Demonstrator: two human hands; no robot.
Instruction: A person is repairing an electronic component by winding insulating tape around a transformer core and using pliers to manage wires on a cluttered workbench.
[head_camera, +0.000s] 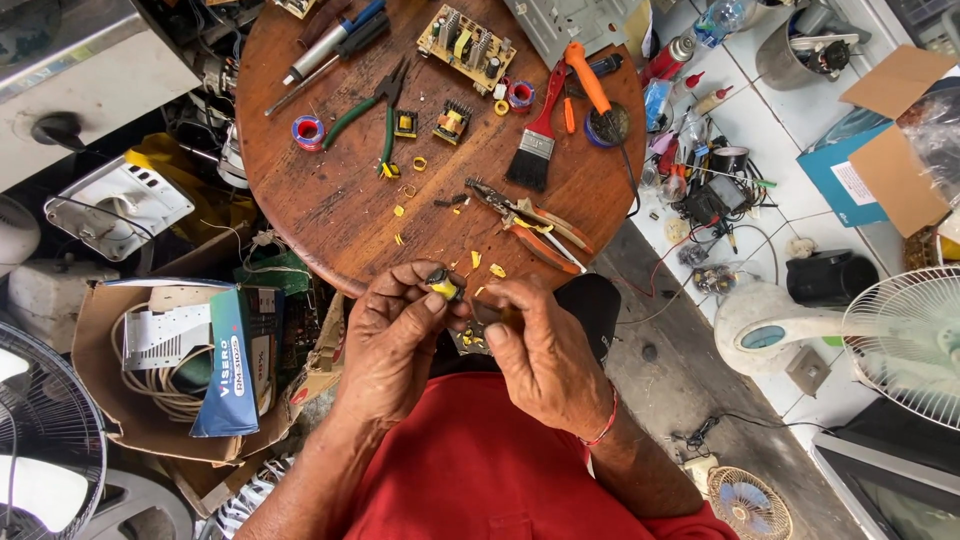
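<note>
Just off the near edge of the round wooden table (330, 210), a small yellow and black transformer (445, 285) is pinched between the fingertips of the left hand (395, 335). The right hand (540, 350) is curled close beside it, its fingers bent inward; whether anything is grasped by them cannot be told. The transformer is too small for its long axis or facing to be made out.

Left of the table and below its edge, an open cardboard box (120, 350) is seen, with a blue and white carton (235, 365) standing upright in it, its printed side turned toward the camera, beside a coil of pale cable (165, 385). Far to the right of the table, a teal folder (850, 170) with a white label is laid under a flap of brown cardboard (895, 130).

On the table, orange-handled pliers (535, 225) are laid slantwise near the front edge, just beyond the hands, amid yellow scraps (480, 262). Farther back, green-handled pliers (375, 115), a red-handled paintbrush (535, 140) and a green circuit board (465, 45) are spread. A bare stretch of wood is left at the table's left front, while the far half is crowded. The floor around the table is packed with fans and casings.
</note>
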